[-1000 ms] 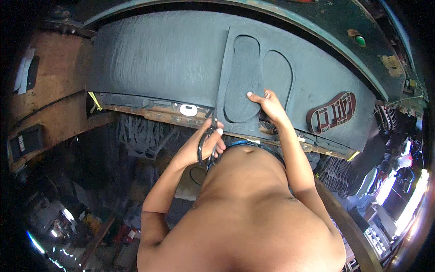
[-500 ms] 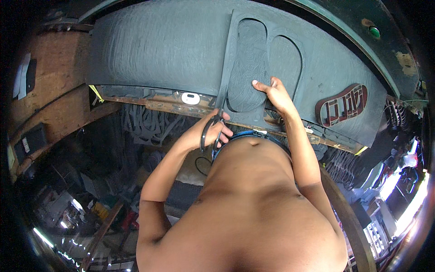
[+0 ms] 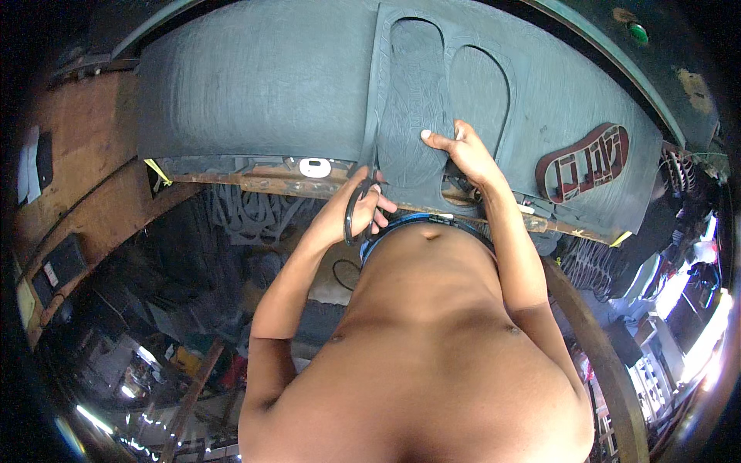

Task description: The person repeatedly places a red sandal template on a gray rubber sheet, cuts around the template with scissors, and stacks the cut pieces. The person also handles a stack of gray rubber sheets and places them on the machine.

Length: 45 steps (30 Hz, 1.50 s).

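My left hand [image 3: 340,208] holds black-handled scissors [image 3: 350,220], fingers curled at the handles and the blades at the lower left corner of a grey rubber sheet [image 3: 372,92] with two sole-shaped outlines. A textured grey sole piece [image 3: 409,85] lies in the left outline; the right outline shows a smoother inside. My right hand [image 3: 465,154] grips the sheet and sole piece at the lower right, thumb pressed on top and the other fingers partly hidden.
A red-brown sole-shaped cutting die [image 3: 581,162] lies on the grey bench surface [image 3: 247,85] to the right. A white device [image 3: 314,167] sits on the front edge. Grey offcuts [image 3: 251,212] hang below. A green button [image 3: 637,33] is on the dark machine frame beyond.
The whole bench appears higher in the picture, the view having shifted. Both hands have moved only slightly relative to the sheet, still gripping the scissors and the sole piece.
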Motion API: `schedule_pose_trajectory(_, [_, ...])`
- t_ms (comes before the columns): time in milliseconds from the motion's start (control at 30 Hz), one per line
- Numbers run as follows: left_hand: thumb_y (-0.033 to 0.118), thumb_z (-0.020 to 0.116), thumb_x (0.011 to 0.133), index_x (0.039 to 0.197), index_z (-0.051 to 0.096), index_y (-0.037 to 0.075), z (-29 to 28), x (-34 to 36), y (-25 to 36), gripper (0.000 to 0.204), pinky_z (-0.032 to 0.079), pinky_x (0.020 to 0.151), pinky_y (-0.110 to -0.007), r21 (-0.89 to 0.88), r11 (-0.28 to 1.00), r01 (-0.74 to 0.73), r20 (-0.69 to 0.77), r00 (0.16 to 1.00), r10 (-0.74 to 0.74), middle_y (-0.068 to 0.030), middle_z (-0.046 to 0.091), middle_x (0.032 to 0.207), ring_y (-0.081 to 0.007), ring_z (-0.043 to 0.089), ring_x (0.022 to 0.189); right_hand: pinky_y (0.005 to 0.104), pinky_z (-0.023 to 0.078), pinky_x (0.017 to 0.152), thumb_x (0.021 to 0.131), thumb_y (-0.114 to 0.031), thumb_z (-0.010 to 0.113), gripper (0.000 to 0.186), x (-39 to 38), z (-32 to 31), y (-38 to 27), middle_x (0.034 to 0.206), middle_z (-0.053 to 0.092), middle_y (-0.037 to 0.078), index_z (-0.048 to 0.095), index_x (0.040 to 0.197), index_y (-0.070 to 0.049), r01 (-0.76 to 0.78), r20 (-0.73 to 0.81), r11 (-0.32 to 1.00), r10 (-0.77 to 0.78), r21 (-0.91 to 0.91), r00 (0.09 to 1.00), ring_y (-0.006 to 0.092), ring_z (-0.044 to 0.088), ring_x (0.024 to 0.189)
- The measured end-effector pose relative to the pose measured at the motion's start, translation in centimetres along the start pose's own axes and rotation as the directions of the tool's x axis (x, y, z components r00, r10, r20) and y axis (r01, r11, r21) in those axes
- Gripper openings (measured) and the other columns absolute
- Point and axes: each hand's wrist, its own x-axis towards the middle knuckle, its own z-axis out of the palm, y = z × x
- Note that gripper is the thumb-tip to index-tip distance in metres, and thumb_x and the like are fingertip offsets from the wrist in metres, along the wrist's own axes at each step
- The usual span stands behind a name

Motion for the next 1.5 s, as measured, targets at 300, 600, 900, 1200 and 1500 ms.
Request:
schedule_pose_trajectory(300, [0.018, 0.035, 0.110, 0.134, 0.039, -0.002, 0.0, -0.4, -0.2, 0.032, 0.051, 0.049, -0.029, 0.084, 0.994, -0.072, -0.009, 0.997, 0.073, -0.0192, 0.072, 0.088, -0.0152, 0.061, 0.056, 0.0384, 0.043, 0.107, 0.083, -0.038, 0.083, 0.093, 0.2, 0.0, 0.7, 0.126, 0.060, 0.031, 0.040, 0.136, 0.024, 0.084, -0.026, 0.996, -0.083, 0.037, 0.996, 0.0321, 0.058, 0.121])
schedule_pose_trajectory(600, [0.023, 0.041, 0.110, 0.137, 0.037, -0.007, 0.0, 0.3, 0.6, 0.041, 0.053, 0.050, -0.030, 0.061, 0.996, -0.073, -0.041, 0.996, 0.075, -0.0205, 0.073, 0.092, -0.0168, 0.063, 0.060, 0.0371, 0.055, 0.088, 0.089, -0.030, 0.078, 0.051, 1.3, 0.2, 1.8, 0.104, 0.072, 0.018, 0.060, 0.115, 0.011, 0.098, -0.135, 0.984, -0.118, -0.146, 0.984, 0.0232, 0.068, 0.095])
schedule_pose_trajectory(900, [0.018, 0.043, 0.109, 0.154, 0.019, -0.013, 0.4, 0.0, 1.0, 0.059, 0.052, 0.049, -0.029, 0.109, 0.993, -0.052, -0.105, 0.992, 0.064, -0.0189, 0.074, 0.089, -0.0159, 0.062, 0.056, 0.0356, 0.054, 0.084, 0.090, -0.026, 0.077, 0.041, 1.2, 0.0, 2.5, 0.099, 0.072, 0.012, 0.062, 0.110, 0.007, 0.221, -0.052, 0.975, -0.221, -0.002, 0.974, 0.0191, 0.067, 0.090])
schedule_pose_trajectory(1200, [0.020, 0.042, 0.109, 0.155, 0.016, -0.011, -0.3, 1.1, 0.7, 0.061, 0.054, 0.053, -0.030, 0.147, 0.987, -0.064, -0.085, 0.993, 0.078, -0.0198, 0.073, 0.091, -0.0172, 0.066, 0.063, 0.0354, 0.053, 0.091, 0.089, -0.028, 0.078, 0.047, 1.1, -0.6, 2.7, 0.107, 0.072, 0.015, 0.063, 0.114, 0.008, 0.185, -0.031, 0.983, -0.185, -0.019, 0.982, 0.0211, 0.067, 0.098])
schedule_pose_trajectory(1500, [0.018, 0.042, 0.108, 0.156, 0.009, -0.014, -0.7, 1.3, 1.5, 0.066, 0.055, 0.054, -0.030, 0.214, 0.975, -0.062, -0.048, 0.996, 0.074, -0.0183, 0.073, 0.090, -0.0167, 0.065, 0.062, 0.0351, 0.049, 0.098, 0.088, -0.029, 0.080, 0.056, 1.5, -1.0, 2.6, 0.113, 0.069, 0.015, 0.058, 0.123, 0.009, 0.202, 0.089, 0.978, -0.206, 0.059, 0.974, 0.0213, 0.064, 0.105])
